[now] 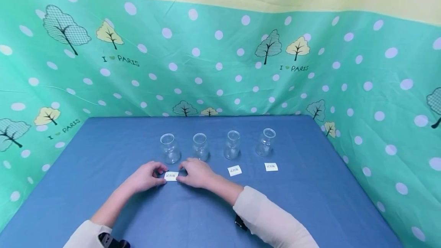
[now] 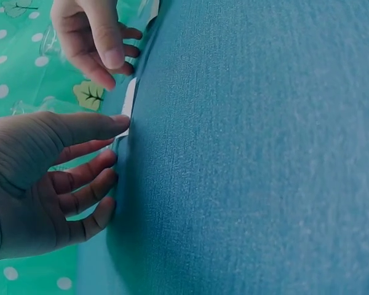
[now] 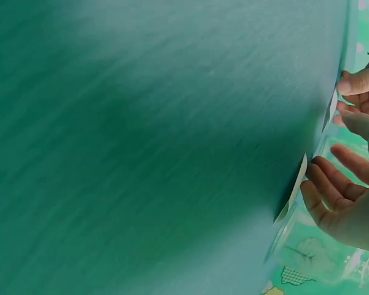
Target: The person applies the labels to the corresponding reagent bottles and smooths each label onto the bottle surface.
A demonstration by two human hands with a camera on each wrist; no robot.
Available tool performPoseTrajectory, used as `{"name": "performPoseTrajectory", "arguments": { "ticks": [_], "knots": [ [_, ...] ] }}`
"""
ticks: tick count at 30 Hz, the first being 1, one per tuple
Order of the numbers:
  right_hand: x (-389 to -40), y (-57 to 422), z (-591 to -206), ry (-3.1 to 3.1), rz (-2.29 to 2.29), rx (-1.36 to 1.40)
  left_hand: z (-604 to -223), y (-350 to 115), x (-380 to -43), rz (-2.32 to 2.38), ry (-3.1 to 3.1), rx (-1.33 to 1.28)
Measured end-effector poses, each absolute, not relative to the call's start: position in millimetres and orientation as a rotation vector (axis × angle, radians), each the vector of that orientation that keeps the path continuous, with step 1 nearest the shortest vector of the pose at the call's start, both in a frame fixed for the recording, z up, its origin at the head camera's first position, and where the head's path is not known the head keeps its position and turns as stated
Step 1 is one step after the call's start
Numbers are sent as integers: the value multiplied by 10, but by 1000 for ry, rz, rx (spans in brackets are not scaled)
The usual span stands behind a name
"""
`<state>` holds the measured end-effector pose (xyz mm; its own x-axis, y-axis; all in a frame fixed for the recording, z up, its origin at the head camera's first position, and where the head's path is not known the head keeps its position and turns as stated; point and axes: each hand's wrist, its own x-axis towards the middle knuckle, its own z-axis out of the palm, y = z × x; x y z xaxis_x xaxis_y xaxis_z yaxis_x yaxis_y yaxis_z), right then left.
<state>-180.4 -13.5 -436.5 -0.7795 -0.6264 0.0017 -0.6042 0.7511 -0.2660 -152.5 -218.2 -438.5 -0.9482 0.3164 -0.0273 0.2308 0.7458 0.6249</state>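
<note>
Around a small white card (image 1: pixel 171 176) with printed characters, my two hands face each other on the blue tablecloth. The left hand (image 1: pixel 147 176) holds the card's left edge, thumb at the near corner; in the left wrist view its thumb (image 2: pixel 98 127) touches the card (image 2: pixel 130 101) and the other fingers curve loosely. At the card's right edge is my right hand (image 1: pixel 198 173), fingers bent and relaxed, thumb close to the near corner. Behind the card stands a clear glass jar (image 1: pixel 170 150). A second jar (image 1: pixel 200 144) is partly hidden by the right hand.
Further right stand a third jar (image 1: pixel 232 144) and a fourth jar (image 1: pixel 266 142). In front of them lie a tilted card (image 1: pixel 234 170) and another card (image 1: pixel 271 167). A green dotted curtain (image 1: pixel 220 83) hangs behind and beside the table (image 1: pixel 310 202).
</note>
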Motion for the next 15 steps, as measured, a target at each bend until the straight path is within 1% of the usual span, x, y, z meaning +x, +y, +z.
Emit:
{"name": "performPoseTrajectory", "arguments": {
  "ticks": [15],
  "knots": [
    [-1802,-267,-4444,2902,-253,-986,-4438,-2203,-1542,948,2845,458]
  ]
}}
